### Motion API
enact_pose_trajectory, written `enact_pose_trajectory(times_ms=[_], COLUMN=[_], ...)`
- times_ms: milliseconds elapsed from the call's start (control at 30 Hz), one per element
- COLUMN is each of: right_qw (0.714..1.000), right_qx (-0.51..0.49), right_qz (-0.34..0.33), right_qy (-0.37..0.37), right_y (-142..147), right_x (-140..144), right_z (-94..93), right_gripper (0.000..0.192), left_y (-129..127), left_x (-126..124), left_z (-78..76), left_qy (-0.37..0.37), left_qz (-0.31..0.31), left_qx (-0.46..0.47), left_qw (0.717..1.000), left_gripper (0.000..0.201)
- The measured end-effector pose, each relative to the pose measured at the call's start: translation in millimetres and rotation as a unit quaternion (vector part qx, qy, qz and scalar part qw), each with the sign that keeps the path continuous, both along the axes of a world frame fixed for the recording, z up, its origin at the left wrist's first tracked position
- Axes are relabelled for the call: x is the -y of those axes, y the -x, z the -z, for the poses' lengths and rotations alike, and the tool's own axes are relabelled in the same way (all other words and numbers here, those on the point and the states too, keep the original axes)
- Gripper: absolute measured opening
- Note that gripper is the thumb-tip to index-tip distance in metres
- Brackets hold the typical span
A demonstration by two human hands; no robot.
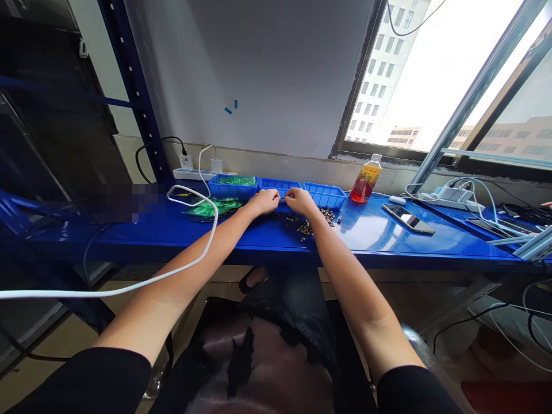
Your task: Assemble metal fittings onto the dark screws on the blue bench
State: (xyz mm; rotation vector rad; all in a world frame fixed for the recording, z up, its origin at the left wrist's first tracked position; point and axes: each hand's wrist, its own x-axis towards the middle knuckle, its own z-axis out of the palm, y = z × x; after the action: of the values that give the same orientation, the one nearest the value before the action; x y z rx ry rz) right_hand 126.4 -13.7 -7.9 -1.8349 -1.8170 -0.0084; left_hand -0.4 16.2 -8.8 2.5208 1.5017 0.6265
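Both hands are meeting just in front of the middle blue tray (280, 185), the left hand (264, 201) and right hand (301, 201) pinching fingertips together on a small part, too tiny to identify. Beside the tray, toward the person, a pile of small dark parts (311, 221) is lying on the desk (379, 236), probably kept within easy reach. Green bags (218, 206) are sitting left of the tray.

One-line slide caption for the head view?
Both hands, left hand and right hand, meet above small dark parts before blue trays.
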Motion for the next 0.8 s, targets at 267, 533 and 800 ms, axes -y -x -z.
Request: enact_pose_trajectory(times_ms=[267, 533, 800], right_qw=[1.000, 1.000, 1.000], right_qx=[-0.003, 0.012, 0.017], right_qz=[-0.009, -0.009, -0.007], right_qy=[0.004, -0.005, -0.004], right_y=[0.6, -0.1, -1.8], right_x=[1.6, -0.5, -3.1], right_z=[-0.5, 1.1, 2.7], right_gripper=[0.024, 0.021, 0.020], left_y=[-0.6, -1.1, -0.6], left_x=[-1.3, 0.0, 0.0], left_z=[0.6, 0.6, 0.2], left_qy=[-0.003, 0.010, 0.008], left_qz=[-0.002, -0.003, 0.001], left_qx=[-0.003, -0.001, -0.002], left_qw=[1.000, 1.000, 1.000], left_gripper=[0.028, 0.028, 0.028])
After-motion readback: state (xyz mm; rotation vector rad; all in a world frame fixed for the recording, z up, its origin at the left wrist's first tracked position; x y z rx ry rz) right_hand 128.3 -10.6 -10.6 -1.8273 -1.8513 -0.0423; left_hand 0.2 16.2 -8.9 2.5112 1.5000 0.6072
